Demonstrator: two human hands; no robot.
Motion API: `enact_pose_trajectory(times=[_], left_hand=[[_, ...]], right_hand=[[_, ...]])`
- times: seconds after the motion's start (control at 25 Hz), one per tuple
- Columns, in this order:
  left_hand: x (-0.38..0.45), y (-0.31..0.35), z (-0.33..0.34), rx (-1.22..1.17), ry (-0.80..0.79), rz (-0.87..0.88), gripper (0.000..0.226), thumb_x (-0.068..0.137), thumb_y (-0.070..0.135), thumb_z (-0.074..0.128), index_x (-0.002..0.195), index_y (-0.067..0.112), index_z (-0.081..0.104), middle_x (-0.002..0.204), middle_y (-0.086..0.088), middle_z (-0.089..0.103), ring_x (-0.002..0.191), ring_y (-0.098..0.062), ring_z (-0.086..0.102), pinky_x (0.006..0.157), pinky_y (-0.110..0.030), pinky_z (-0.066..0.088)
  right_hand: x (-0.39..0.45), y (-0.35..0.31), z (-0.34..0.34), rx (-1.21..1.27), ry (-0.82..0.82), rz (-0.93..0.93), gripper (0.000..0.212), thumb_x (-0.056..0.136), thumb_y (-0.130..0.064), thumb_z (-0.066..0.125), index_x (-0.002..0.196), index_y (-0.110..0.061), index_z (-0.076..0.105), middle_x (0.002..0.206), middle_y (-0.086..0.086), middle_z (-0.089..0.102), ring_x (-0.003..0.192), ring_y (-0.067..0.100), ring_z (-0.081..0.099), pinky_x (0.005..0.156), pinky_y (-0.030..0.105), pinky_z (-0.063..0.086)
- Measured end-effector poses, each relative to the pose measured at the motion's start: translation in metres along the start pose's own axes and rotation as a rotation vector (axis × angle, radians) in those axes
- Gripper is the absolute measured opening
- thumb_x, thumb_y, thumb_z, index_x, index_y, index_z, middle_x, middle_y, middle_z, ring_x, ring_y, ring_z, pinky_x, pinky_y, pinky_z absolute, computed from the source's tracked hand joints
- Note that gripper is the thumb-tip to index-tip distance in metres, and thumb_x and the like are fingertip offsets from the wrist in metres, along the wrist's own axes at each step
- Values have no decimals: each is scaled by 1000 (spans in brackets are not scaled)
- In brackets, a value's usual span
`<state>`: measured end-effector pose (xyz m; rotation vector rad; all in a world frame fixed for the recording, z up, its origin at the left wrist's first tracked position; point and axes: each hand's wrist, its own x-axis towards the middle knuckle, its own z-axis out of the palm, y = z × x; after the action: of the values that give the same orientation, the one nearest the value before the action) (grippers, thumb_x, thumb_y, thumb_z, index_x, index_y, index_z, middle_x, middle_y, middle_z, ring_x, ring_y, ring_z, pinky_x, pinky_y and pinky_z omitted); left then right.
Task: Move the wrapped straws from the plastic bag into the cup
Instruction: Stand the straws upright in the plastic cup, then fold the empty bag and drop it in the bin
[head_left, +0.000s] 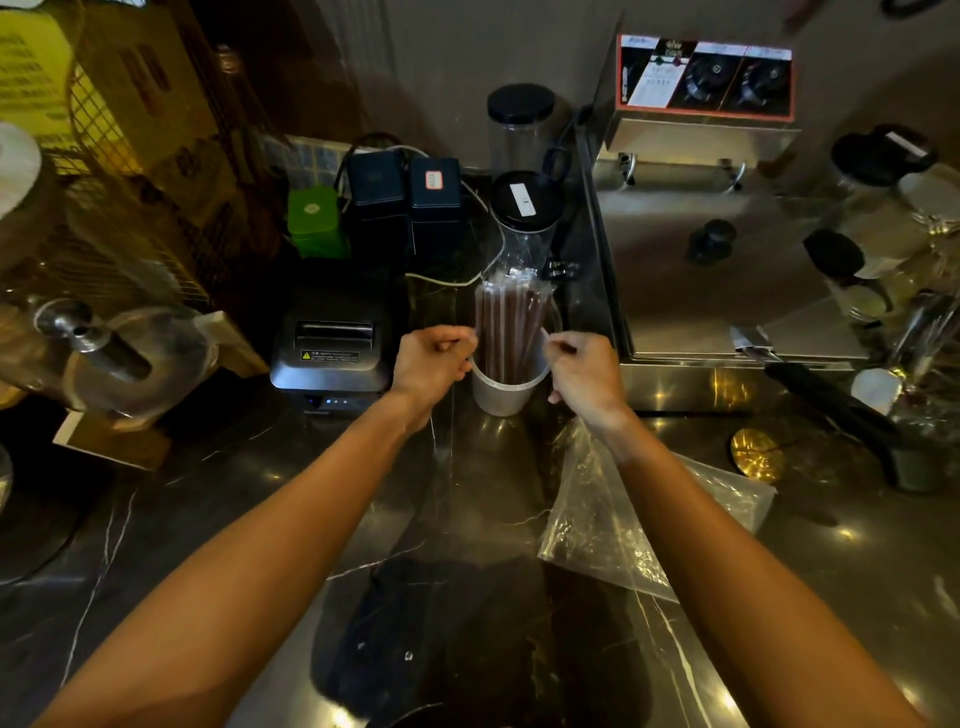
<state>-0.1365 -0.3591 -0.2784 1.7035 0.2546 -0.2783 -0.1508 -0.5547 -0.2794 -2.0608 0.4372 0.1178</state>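
A bundle of dark wrapped straws (511, 322) stands upright in a translucent cup (501, 395) on the dark marble counter. My left hand (434, 358) is at the cup's left rim, fingers curled against the straws. My right hand (584, 371) is at the right rim, fingers pinched on the straw wrappers. A crumpled clear plastic bag (623, 525) lies flat on the counter under my right forearm; I see no straws in it.
A receipt printer (332, 348) sits left of the cup. Black boxes (405, 202) and a green box (317, 223) stand behind it. Two clear jars with black lids (524, 208) stand behind the cup. A steel fryer (727, 234) fills the right. A black-handled tool (831, 400) lies at right.
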Motion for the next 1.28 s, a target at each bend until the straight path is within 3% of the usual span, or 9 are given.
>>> enact_pose_trajectory(times=[0.16, 0.36, 0.48, 0.72, 0.88, 0.96, 1.08, 1.24, 1.28], left_hand=[[-3, 1, 1, -26, -6, -61, 28, 102, 20, 62, 123, 5, 73, 107, -14, 73, 85, -13, 65, 73, -21, 56], [-23, -8, 7, -143, 83, -103, 23, 104, 16, 58, 122, 7, 69, 99, -7, 71, 83, -14, 67, 78, -26, 56], [-43, -22, 24, -162, 118, -179, 16, 104, 13, 56, 114, 10, 68, 87, -3, 66, 72, -11, 61, 67, -22, 51], [-78, -52, 73, 106, -207, -353, 36, 95, 22, 71, 128, 8, 65, 101, -9, 67, 87, -19, 63, 67, -26, 51], [-89, -63, 104, 278, -317, -403, 59, 89, 35, 77, 139, 13, 54, 118, -10, 68, 108, -24, 67, 85, -37, 56], [-91, -67, 117, 284, -348, -429, 51, 89, 34, 77, 132, 13, 56, 123, -12, 68, 107, -24, 67, 88, -37, 56], [-93, -69, 130, 270, -407, -443, 26, 91, 29, 76, 107, 12, 65, 112, -13, 71, 92, -20, 69, 82, -35, 55], [-103, -72, 134, 317, -474, -397, 32, 97, 23, 69, 121, 2, 69, 107, -15, 74, 95, -26, 72, 74, -28, 57], [-106, -72, 131, 257, -469, -395, 31, 99, 20, 67, 123, 0, 68, 105, -15, 74, 88, -25, 73, 72, -28, 60]], right_hand=[[-7, 2, -4, 44, -23, 11, 31, 108, -28, 53, 126, -10, 71, 58, -6, 57, 38, 0, 57, 53, 27, 54], [-29, 12, -14, 97, -58, 97, 31, 107, -28, 55, 132, -12, 65, 76, 4, 63, 53, 10, 57, 49, 24, 51], [-51, 28, -26, 130, -70, 75, 15, 106, -24, 57, 106, -20, 72, 83, 7, 67, 56, 10, 58, 52, 28, 52], [-98, 79, -55, -57, -8, -23, 20, 103, -18, 60, 91, -20, 76, 66, -6, 67, 54, 4, 61, 53, 29, 51], [-126, 124, -75, -215, 44, 70, 14, 102, -17, 62, 110, -19, 74, 96, -4, 72, 80, 6, 67, 69, 24, 53], [-140, 143, -81, -282, -44, 120, 17, 101, -18, 63, 116, -24, 70, 102, -6, 70, 88, 7, 68, 76, 26, 57], [-154, 155, -81, -304, -153, 90, 21, 99, -19, 66, 98, -39, 63, 93, -12, 68, 80, 0, 69, 63, 13, 55], [-165, 160, -77, -277, -207, 79, 7, 96, -30, 70, 103, -31, 68, 108, -2, 72, 90, 10, 72, 76, 37, 66], [-168, 160, -77, -339, -190, 35, 25, 94, -40, 69, 116, -28, 68, 123, 2, 68, 105, 14, 69, 87, 43, 63]])
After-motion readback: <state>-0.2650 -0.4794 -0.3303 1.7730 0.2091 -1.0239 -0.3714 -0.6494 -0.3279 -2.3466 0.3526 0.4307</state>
